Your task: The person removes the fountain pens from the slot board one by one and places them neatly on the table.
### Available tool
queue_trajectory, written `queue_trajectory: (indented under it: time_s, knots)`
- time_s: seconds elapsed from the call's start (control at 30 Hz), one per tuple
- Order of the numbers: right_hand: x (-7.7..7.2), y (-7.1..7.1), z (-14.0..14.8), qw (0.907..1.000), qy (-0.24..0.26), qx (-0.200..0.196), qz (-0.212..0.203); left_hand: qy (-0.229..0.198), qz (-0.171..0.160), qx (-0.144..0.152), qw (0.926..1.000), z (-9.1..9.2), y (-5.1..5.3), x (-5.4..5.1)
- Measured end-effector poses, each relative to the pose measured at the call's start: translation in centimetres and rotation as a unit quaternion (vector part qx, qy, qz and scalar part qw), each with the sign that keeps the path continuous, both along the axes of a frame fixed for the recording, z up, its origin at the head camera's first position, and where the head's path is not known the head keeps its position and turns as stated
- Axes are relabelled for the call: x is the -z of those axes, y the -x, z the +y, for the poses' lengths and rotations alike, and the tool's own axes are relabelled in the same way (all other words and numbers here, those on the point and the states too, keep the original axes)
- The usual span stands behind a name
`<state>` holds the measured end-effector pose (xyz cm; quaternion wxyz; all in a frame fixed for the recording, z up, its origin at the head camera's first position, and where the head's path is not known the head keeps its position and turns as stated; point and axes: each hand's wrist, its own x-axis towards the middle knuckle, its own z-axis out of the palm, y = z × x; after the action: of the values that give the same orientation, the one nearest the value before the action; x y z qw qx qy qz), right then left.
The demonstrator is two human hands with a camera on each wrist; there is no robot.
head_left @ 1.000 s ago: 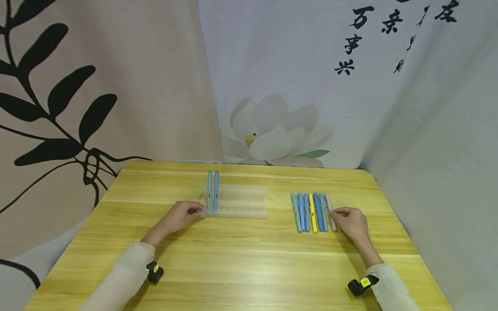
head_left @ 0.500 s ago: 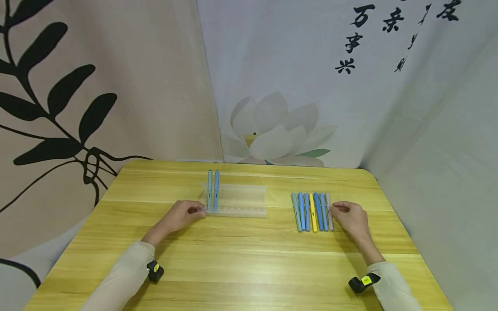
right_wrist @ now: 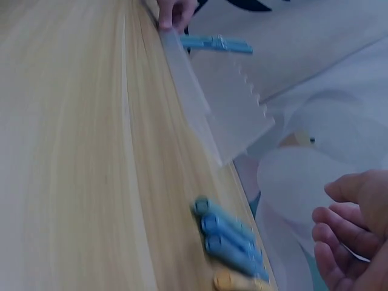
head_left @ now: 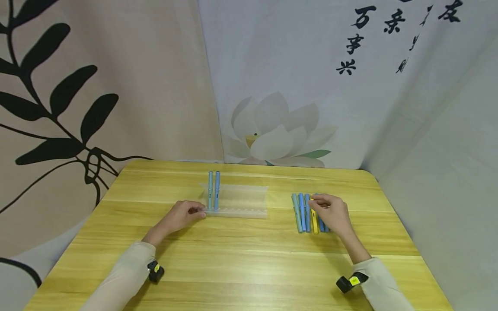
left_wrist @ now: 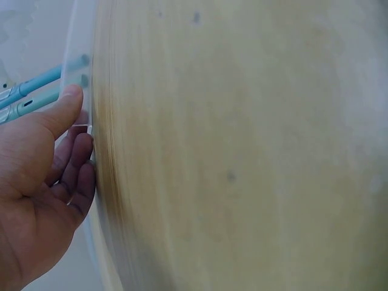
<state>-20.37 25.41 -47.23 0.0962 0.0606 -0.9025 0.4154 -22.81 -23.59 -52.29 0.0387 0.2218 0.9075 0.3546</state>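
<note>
My left hand (head_left: 184,214) pinches the left end of a clear plastic pen rack (head_left: 243,201), thumb on its front strip in the left wrist view. A green-teal pen (head_left: 210,190) and a blue pen (head_left: 216,190) stand side by side at that end of the rack. My right hand (head_left: 333,214) is over the right part of a row of pens lying on the table, its fingers loosely bent with nothing visible between them in the right wrist view. A green pen (head_left: 297,214), blue pens (head_left: 308,214) and a yellow pen (head_left: 314,223) show; the mauve pen is hidden.
The wooden table (head_left: 249,263) carries the rack left of centre and the pen row to its right. Printed cloth curtains (head_left: 272,65) hang behind the table and on both sides. Each wrist wears a small black camera (head_left: 352,282).
My right hand has left the mauve pen at the row's right end and moved left over the yellow and blue pens. My left hand stays on the rack.
</note>
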Motion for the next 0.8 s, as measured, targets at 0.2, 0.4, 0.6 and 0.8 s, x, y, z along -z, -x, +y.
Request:
queue_trajectory:
  time_s: [0.2, 0.4, 0.6, 0.8]
  knots:
    - [0.0, 0.3, -2.3, 0.9986, 0.031, -0.041, 0.006, 0.000, -0.004, 0.002, 1.0000, 0.1, 0.0, 0.0]
    - [-0.4, 0.5, -4.8, 0.9959, 0.048, -0.076, 0.010, -0.001, -0.010, -0.001, 0.9999, 0.1, -0.1, -0.2]
    - [-0.3, 0.9, -6.9, 0.9929, 0.067, -0.098, 0.006, 0.000, -0.014, -0.002, 0.9999, 0.1, 0.0, -0.1]
    - [-0.2, 1.2, -8.9, 0.9894, 0.085, -0.118, -0.009, -0.003, -0.013, 0.000, 0.9999, 0.0, 0.0, -0.1]
